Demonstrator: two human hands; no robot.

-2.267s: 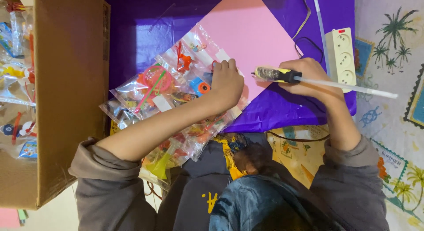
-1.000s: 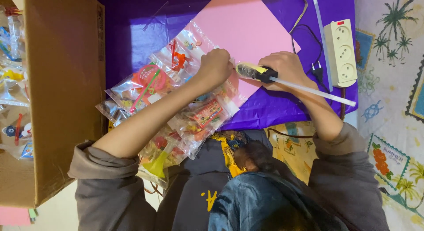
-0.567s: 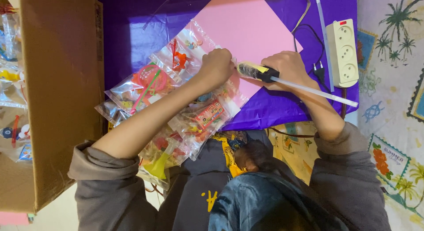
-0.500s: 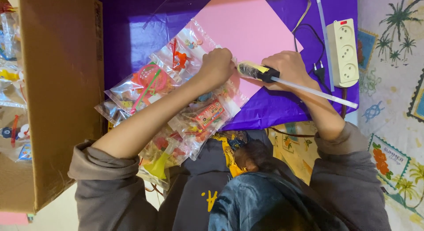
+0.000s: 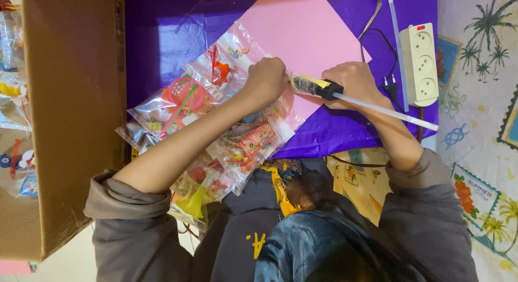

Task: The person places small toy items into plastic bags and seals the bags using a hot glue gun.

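Fingers of the left hand [image 5: 265, 80] curl into a loose fist and pinch the top edge of a clear plastic bag [image 5: 280, 107] of small toys, pressing it against the pink sheet [image 5: 302, 28]. Whether the fingertips pinch a paper header or only the plastic cannot be told, since the knuckles hide them. Opposite, the right hand [image 5: 353, 85] is clenched around a glue gun [image 5: 313, 86] with a yellow-and-black body, a long white glue stick [image 5: 388, 112] trailing from its back. Its nozzle sits just beside the left hand, at the bag's edge.

Compared with a couple of seconds ago, the gun has moved in from well apart to almost touching the left fist, and the left hand has shifted up from the bag's middle to its edge. Over the last half second both hands barely move, which suggests the nozzle is being held steady on one spot.

More clear bags [image 5: 178, 101] of bright toys fan out beneath the left forearm, over a purple sheet [image 5: 156, 39]. A cardboard box [image 5: 75, 115] stands to the left, and a white power strip [image 5: 422, 61] lies to the right with a loose black plug [image 5: 392, 88] near it.
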